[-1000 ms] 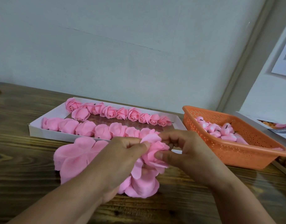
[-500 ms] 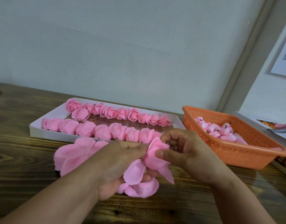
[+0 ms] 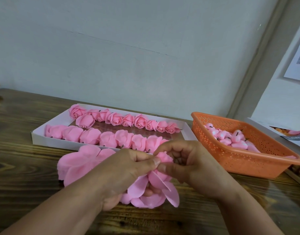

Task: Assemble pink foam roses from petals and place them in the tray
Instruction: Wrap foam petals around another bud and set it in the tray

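Wooden table against pale grey wall

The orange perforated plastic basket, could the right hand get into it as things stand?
Probably yes: the orange perforated plastic basket sits open-topped just beside the right hand, nothing between, though that hand pinches the pink foam rose.

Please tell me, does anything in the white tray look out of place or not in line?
Yes. In the tray, one rose near the left end of the back row sits in front of the line, in the gap between the two rows, partly overlapping its neighbours. The front row looks even.
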`<state>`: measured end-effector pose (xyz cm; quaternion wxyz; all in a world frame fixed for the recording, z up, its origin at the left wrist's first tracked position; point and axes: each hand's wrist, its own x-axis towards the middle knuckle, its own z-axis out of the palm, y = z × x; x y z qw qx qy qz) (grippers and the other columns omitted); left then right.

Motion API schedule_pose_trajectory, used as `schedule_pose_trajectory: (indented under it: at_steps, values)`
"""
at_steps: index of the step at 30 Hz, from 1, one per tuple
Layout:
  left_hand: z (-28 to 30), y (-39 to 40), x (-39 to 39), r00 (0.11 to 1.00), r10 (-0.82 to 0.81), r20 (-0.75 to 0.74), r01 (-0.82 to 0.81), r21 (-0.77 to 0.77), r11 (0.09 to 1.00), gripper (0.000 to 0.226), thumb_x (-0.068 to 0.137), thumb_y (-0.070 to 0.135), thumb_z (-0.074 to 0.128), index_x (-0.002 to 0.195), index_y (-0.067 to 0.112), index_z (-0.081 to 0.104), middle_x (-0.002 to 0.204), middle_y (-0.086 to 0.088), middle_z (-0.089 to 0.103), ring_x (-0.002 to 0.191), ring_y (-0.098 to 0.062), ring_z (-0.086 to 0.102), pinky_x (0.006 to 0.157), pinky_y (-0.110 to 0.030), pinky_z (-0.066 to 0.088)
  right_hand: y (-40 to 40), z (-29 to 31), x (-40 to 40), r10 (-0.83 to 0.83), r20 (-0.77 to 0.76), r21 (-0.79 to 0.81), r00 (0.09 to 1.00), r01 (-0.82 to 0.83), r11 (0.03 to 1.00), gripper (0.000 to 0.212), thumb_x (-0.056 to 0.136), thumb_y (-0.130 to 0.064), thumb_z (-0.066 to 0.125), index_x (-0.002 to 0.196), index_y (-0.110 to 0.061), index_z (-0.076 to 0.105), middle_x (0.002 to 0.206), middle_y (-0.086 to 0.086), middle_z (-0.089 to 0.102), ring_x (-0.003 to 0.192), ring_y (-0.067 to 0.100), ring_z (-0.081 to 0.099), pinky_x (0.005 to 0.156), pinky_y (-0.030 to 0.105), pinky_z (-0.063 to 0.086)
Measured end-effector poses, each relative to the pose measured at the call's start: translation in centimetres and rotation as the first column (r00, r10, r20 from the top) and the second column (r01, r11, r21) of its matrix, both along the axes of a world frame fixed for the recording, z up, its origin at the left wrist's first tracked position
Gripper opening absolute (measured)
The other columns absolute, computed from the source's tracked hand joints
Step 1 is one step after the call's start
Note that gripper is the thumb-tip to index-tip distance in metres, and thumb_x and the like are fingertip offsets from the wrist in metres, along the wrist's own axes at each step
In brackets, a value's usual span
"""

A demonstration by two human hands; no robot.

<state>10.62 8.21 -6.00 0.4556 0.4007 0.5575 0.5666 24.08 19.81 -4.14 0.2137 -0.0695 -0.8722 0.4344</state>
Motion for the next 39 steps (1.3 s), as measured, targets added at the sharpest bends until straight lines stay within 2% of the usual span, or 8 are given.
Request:
schedule_pose_trajectory:
  at_steps: [5,9,12,16,20,28,31,39]
  values:
    - [0.1,-0.2,-0.2,0.998,-0.067,-0.006,0.067,-0.048,0.997,0.019,0.077,0.029,0.068,0.075,0.012,0.076,0.088,-0.027,0.071,0.076,-0.036,0.063,0.074,-0.042,0.048,-0.1,0.3,0.3,0.062,0.047,-0.084,0.997,-0.058,0.995,0.015,0.082,0.004,0.067,0.094,-0.005,0.069,0.064,-0.003,0.065,0.052,0.003,0.054,0.048,0.015,0.042]
    - [-0.1,0.0,-0.5,0.993,-0.067,0.100,0.068,-0.010,0.998,0.048,0.074,0.041,0.067,0.092,-0.004,0.071,0.084,-0.023,0.071,0.066,-0.028,0.065,0.061,-0.030,0.052,-0.1,0.7,0.4,-0.040,-0.016,-0.093,0.999,0.038,0.995,0.010,0.074,-0.010,0.071,0.084,-0.009,0.070,0.062,0.007,0.063,0.051,0.017,0.051,0.042,0.022,0.042]
    - [0.5,0.2,-0.8,0.936,-0.077,0.344,0.069,0.034,0.997,0.068,0.070,0.056,0.062,0.105,-0.002,0.069,0.100,-0.026,0.071,0.086,-0.032,0.071,0.072,-0.036,0.061,0.1,0.8,0.5,-0.155,-0.117,-0.138,0.981,0.139,0.981,0.017,0.076,0.005,0.069,0.078,-0.012,0.069,0.056,-0.001,0.062,0.044,0.006,0.050,0.040,0.019,0.042]
    - [0.6,0.4,-0.8,0.866,-0.148,0.477,0.102,0.121,0.987,0.054,0.077,0.038,0.074,0.113,-0.001,0.067,0.111,-0.027,0.068,0.103,-0.034,0.068,0.086,-0.037,0.056,0.2,0.8,0.6,-0.261,-0.189,-0.209,0.947,0.221,0.953,0.015,0.077,0.008,0.067,0.081,-0.007,0.069,0.061,0.002,0.065,0.044,0.004,0.051,0.039,0.018,0.041]
    - [-0.1,0.6,-0.1,0.955,0.037,0.296,-0.053,0.046,0.998,0.021,0.091,0.004,0.053,0.086,-0.006,0.072,0.091,-0.023,0.073,0.087,-0.029,0.073,0.072,-0.032,0.060,0.0,0.7,0.2,-0.271,-0.144,-0.155,0.952,0.249,0.956,0.018,0.078,0.007,0.068,0.078,-0.011,0.069,0.059,-0.001,0.064,0.046,0.004,0.051,0.042,0.017,0.041]
    - [-0.1,0.5,0.8,0.972,0.217,0.095,-0.219,0.009,0.976,0.024,0.099,0.020,0.050,0.091,0.001,0.062,0.073,-0.021,0.073,0.066,-0.030,0.073,0.057,-0.032,0.060,-0.4,0.6,0.3,-0.101,-0.019,0.140,0.995,0.102,0.985,0.013,0.080,-0.003,0.070,0.083,-0.016,0.071,0.065,0.007,0.060,0.051,0.012,0.043,0.049,0.025,0.035]
    - [-0.5,0.6,0.7,0.981,0.195,0.001,-0.195,0.020,0.981,0.034,0.101,0.025,0.046,0.090,0.000,0.066,0.077,-0.019,0.074,0.071,-0.029,0.073,0.065,-0.035,0.060,-0.6,0.4,0.2,-0.073,0.000,0.201,0.997,0.072,0.977,0.015,0.081,-0.005,0.068,0.087,-0.018,0.070,0.068,-0.011,0.062,0.054,0.001,0.050,0.053,0.016,0.040]
    - [-0.9,0.6,1.0,0.938,0.094,-0.333,-0.069,0.086,0.994,0.070,0.083,0.067,0.030,0.095,0.011,0.070,0.090,-0.014,0.074,0.089,-0.027,0.071,0.091,-0.050,0.052,-0.8,0.3,-0.3,-0.195,0.014,0.325,0.981,0.180,0.928,0.019,0.082,-0.010,0.069,0.093,-0.024,0.064,0.071,-0.012,0.055,0.058,0.001,0.049,0.053,0.015,0.036]
